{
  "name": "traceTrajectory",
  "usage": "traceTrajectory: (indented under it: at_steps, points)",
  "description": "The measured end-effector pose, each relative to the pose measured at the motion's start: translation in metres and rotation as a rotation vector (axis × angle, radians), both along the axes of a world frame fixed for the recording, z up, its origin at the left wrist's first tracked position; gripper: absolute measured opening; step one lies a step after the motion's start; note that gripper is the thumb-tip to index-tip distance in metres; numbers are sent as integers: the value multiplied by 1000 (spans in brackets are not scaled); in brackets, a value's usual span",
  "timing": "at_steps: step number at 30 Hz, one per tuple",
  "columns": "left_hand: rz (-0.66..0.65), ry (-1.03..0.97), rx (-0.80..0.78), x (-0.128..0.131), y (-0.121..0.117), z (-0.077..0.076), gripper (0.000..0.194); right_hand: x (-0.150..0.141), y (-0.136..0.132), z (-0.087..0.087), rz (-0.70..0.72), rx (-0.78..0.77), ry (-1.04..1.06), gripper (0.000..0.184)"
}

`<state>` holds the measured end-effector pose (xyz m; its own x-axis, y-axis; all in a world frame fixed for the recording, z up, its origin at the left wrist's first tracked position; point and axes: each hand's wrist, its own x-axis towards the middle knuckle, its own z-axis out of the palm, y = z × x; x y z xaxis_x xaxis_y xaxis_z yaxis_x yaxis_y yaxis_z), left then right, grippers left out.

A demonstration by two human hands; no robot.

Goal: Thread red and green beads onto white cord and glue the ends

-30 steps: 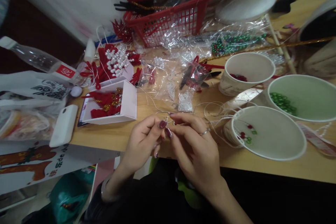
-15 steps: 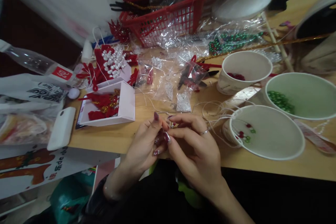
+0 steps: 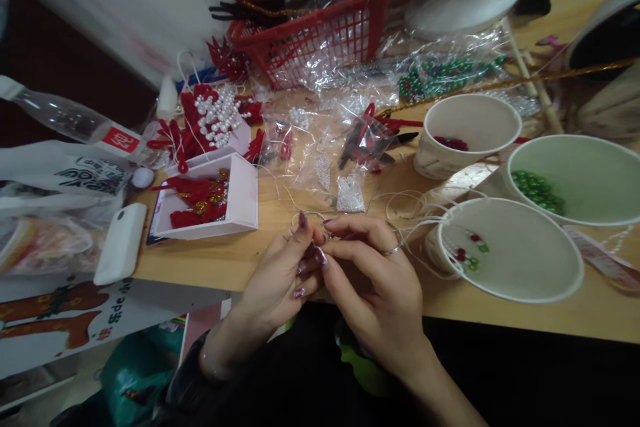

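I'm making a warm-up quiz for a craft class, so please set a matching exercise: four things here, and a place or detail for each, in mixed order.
Things
1. right hand
2. loose green beads
3. strung red and green beads
4. clear bottle

Places and details
A. in the cup nearest the person
B. bears a red label
C. wears a ring
D. in the cup with a greenish inside

Pairs: 1-C; 2-D; 3-A; 4-B
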<state>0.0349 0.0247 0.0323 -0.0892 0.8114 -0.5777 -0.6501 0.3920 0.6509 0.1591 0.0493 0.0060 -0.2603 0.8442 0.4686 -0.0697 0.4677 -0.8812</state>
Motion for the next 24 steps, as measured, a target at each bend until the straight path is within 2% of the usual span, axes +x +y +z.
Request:
traceTrajectory:
  at_steps: [14,24]
  points:
    - [-18,37,73,-1,-1,-2,46,0,0,1,4,10,7,15]
    - [-15,-36,58,-3,-2,-4,42,0,0,0,-7,-3,10,17]
